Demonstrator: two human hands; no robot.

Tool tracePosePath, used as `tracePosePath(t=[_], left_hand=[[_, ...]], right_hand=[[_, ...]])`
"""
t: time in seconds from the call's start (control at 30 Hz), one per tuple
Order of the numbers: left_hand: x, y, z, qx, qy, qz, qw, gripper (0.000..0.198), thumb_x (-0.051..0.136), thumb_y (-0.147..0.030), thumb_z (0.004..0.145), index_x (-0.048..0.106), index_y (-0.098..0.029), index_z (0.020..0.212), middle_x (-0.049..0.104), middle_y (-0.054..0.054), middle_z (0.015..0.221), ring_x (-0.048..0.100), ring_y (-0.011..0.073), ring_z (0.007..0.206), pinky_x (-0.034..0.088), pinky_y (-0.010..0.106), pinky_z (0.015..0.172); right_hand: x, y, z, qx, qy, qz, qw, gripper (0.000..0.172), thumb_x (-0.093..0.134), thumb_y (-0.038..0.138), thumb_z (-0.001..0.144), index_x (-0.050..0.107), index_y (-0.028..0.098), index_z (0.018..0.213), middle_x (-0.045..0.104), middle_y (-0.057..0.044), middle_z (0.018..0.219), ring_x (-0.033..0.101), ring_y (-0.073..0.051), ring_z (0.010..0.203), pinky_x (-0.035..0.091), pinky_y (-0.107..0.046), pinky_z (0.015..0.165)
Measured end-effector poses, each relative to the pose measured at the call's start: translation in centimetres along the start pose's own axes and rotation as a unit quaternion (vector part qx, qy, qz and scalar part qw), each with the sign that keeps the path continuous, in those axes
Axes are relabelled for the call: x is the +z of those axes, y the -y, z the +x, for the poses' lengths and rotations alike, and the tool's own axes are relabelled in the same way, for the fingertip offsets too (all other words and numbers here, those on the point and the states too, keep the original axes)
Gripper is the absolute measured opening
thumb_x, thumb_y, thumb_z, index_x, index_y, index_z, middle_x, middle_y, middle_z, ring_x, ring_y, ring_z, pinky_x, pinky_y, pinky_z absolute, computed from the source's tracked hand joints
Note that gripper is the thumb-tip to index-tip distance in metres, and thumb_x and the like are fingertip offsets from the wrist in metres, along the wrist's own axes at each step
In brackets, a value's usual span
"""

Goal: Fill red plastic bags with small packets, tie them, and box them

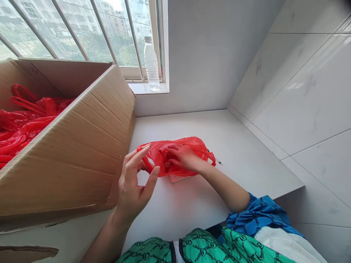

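Observation:
A red plastic carrier bag (199, 144) lies on the white tabletop with its mouth towards the left. My left hand (137, 179) is at that mouth, with a bag handle caught on its fingers; the thumb stands apart from the index finger. My right hand (185, 157) reaches inside the bag, fingers stretched and spread. Just beyond its fingertips sits a small red-and-gold item (165, 155), too unclear to name. A pale flat object (178, 178) shows at the bag's lower edge, mostly covered by it.
A large open cardboard box (90, 135) stands at left, holding several red plastic bags (30, 124). A clear water bottle (151, 65) is on the windowsill by the barred window. A thin dark stick-like thing (218, 161) pokes out right of the bag. Tiled wall rises at right.

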State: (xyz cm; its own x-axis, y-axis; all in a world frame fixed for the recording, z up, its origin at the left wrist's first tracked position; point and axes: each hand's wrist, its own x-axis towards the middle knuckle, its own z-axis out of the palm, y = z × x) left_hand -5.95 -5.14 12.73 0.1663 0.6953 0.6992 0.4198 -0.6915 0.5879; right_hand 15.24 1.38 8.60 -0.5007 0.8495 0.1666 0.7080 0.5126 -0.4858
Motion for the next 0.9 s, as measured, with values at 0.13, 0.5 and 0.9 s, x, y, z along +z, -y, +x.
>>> tracePosePath(t=[0.13,0.5,0.9], left_hand=[[-0.5,0.3,-0.4,-0.013,0.003,0.027,1.000,0.057,0.065,-0.023,0.091,0.044,-0.030,0.143,0.050,0.010,0.135,0.063,0.0118,0.076,0.061,0.037,0.075],[-2.4,0.7,-1.3,-0.066,-0.015,0.025,0.997,0.044,0.072,-0.026,0.086,0.060,-0.027,0.128,0.067,0.005,0.106,0.066,0.0171,0.073,0.061,0.044,0.078],[-4.8,-1.7,1.6,0.052,-0.035,0.198,0.978,0.050,0.075,-0.022,0.084,0.063,-0.037,0.130,0.071,-0.005,0.092,0.059,0.0096,0.059,0.054,0.028,0.060]], right_hand=[[-0.1,0.7,0.3,0.030,0.040,0.024,0.998,0.027,0.053,0.030,0.098,0.061,0.024,0.124,0.071,-0.004,0.102,0.066,-0.019,0.088,0.048,-0.028,0.067],[-7.1,1.8,-11.6,0.056,-0.204,-0.151,0.966,0.026,0.055,0.042,0.098,0.067,0.023,0.112,0.073,-0.008,0.099,0.066,-0.021,0.089,0.048,-0.030,0.066],[-10.4,-1.8,-12.6,0.178,-0.250,0.145,0.941,0.024,0.059,0.043,0.092,0.064,0.023,0.079,0.070,-0.005,0.107,0.066,-0.020,0.093,0.053,-0.031,0.071]])
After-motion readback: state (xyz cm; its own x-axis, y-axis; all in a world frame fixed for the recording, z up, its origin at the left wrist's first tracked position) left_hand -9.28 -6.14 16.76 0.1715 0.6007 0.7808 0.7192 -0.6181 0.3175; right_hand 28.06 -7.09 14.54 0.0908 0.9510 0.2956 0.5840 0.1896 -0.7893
